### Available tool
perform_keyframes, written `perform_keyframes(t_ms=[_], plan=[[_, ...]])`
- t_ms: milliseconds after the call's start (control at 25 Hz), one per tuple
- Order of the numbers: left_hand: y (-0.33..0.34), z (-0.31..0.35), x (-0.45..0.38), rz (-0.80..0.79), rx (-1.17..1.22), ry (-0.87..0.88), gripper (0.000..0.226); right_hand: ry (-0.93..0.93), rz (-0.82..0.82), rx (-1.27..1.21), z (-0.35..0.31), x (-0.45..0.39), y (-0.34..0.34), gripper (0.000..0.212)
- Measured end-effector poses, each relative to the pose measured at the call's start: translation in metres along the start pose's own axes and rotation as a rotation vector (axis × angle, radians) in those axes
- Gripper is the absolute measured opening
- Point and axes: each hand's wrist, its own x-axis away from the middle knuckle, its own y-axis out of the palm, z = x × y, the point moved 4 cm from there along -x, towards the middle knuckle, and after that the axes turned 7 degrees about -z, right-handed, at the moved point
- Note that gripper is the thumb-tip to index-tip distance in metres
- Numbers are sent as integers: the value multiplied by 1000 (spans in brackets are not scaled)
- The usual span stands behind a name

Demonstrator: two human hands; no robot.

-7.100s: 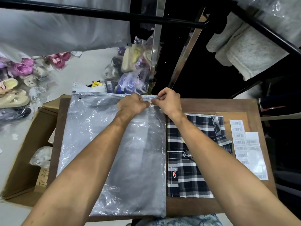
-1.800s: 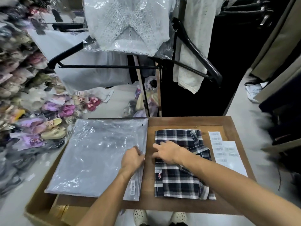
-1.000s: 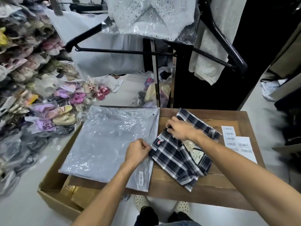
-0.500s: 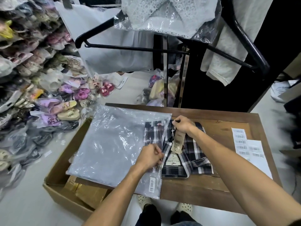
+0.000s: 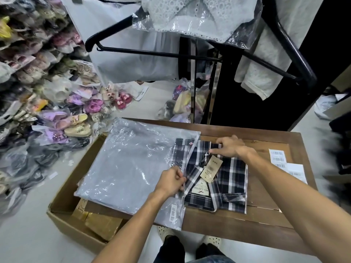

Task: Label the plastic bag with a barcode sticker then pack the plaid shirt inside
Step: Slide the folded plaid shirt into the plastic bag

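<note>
A clear plastic bag (image 5: 129,168) lies flat on the left part of the wooden table (image 5: 266,219), with a barcode sticker (image 5: 173,213) near its front right corner. My left hand (image 5: 171,182) pinches the bag's open right edge and lifts it. The folded dark plaid shirt (image 5: 222,179), with paper tags on its collar, lies beside the bag, and its left end sits inside the bag's mouth. My right hand (image 5: 230,147) grips the shirt's far edge.
A sheet of barcode stickers (image 5: 284,164) lies at the table's right side. A cardboard box (image 5: 76,219) stands on the floor under the bag's left part. Bagged shoes pile up at the left. A black clothes rack (image 5: 171,54) with hanging garments stands behind the table.
My right hand lifted and turned the shirt, then slid its left end into the bag while my left hand held the mouth apart. The shirt now sits a little deeper in the bag.
</note>
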Motion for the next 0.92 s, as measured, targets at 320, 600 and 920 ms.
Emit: perform_keyframes(t_ms=[320,600,920], plan=[[-1,-8,-10,-11,7,-48,13,213,-344,-11,43,19,-13,121],[1,-12,-16,1,-7,-30,13,98,-24,-930,60,35,15,82],[6,11,-24,-29,-394,50,25,173,-76,-1008,63,74,63,67]])
